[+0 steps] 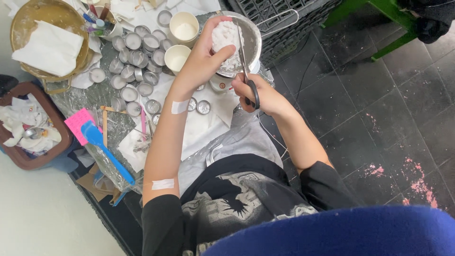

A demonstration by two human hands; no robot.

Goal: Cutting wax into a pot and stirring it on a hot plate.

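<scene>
Your left hand (pixel 201 59) grips a lumpy white wax block (pixel 226 40) and holds it over a round metal pot (pixel 252 38) at the far edge of the cluttered work surface (pixel 208 128). Your right hand (pixel 263 95) is closed through the black handles of a pair of scissors (pixel 246 66), with the blades pointing up against the block's side. Left of the pot stand two paper cups (pixel 182 40), then a cluster of small metal tealight cups (pixel 135 61). Nearer you, at the surface's left edge, lies a blue spatula (pixel 102 147).
</scene>
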